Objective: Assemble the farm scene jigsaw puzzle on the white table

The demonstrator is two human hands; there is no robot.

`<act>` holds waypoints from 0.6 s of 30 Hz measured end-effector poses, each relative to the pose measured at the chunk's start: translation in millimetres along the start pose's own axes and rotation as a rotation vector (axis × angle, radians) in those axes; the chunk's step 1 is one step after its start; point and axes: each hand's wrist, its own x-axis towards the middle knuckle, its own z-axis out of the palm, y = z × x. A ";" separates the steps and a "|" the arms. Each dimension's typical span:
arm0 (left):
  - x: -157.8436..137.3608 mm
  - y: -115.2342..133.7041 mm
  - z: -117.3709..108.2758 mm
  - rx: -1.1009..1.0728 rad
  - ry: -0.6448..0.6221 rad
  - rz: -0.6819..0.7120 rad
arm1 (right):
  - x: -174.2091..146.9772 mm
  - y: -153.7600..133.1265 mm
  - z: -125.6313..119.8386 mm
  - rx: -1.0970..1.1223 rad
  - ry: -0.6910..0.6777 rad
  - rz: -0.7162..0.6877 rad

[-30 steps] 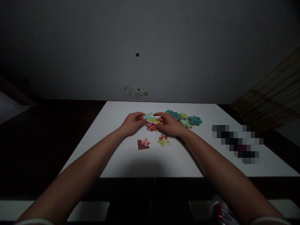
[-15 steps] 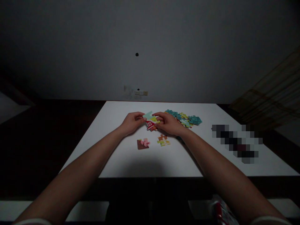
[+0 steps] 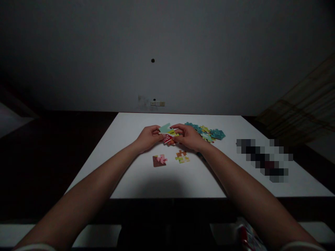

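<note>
Tipped over further than half a second ago, the barn pieces (image 3: 168, 137) have changed their slant between our hands, and our left hand (image 3: 148, 137) has its thumb a little lower on them. Our right hand (image 3: 190, 137) is much where it was. Both hands are narrowed on the pieces, thumbs in front, the left at one side and the right at the other; the red barn shows low, the pale green part above it. They are over the middle of the white table (image 3: 157, 184), though we cannot tell whether their lower edge touches it. Nearer us lie two loose bits, apart from each other: the pink piece (image 3: 159, 160) on the left and the orange-green piece (image 3: 182, 157) on the right. Just beyond our right hand, the pile (image 3: 205, 132) of teal and yellow pieces overlaps itself. Farther right, a pixelated patch (image 3: 264, 160) hides what it covers.
</note>
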 end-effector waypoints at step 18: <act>2.1 1.1 -11.2 0.411 0.218 -0.102 | 11.9 21.0 -21.4 -0.289 0.270 -0.172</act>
